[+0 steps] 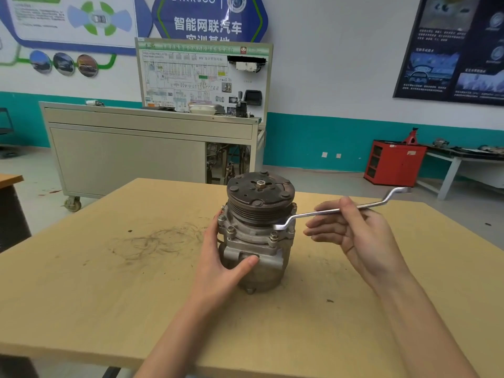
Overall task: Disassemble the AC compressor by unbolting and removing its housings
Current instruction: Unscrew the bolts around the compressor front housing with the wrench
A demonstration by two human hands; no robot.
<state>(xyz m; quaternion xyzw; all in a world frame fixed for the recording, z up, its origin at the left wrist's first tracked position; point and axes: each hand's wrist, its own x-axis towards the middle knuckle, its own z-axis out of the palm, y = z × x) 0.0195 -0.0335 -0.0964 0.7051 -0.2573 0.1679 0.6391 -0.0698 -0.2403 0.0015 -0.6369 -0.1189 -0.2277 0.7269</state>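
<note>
The AC compressor [256,236] stands upright near the middle of the desk [109,296], its long axis vertical and its pulley end pointing up. Its body is rough, dull grey cast metal, roughly cylindrical with blocky lugs. On top sits a dark, rust-flecked round clutch plate [260,188] carrying six round rivet heads and one central hex nut [260,183]. A black ribbed pulley [255,212] lies just beneath the plate. Four hex flange bolts [273,237] show around the upper housing; the rest of the ring is hidden.

The left hand [218,257] grips the body from the left. Its thumb [249,261] lies across the front and its fingers wrap behind. The right hand [351,227] pinches one bright steel offset ring spanner [327,212] by the shank, thumb on top and fingers [321,230] nearly straight underneath. The spanner runs from upper right down to lower left. Its near ring end touches the flange on the compressor's right side; whether it is seated on a bolt head I cannot tell.

The desk top is smooth tan board, marked with dark curling scuffs [152,241] to the left of the compressor.

Behind stands one grey sheet-metal training bench [131,156] on casters, carrying a white wiring-diagram board [196,75]. One red steel cabinet [392,162] stands at the right wall.
</note>
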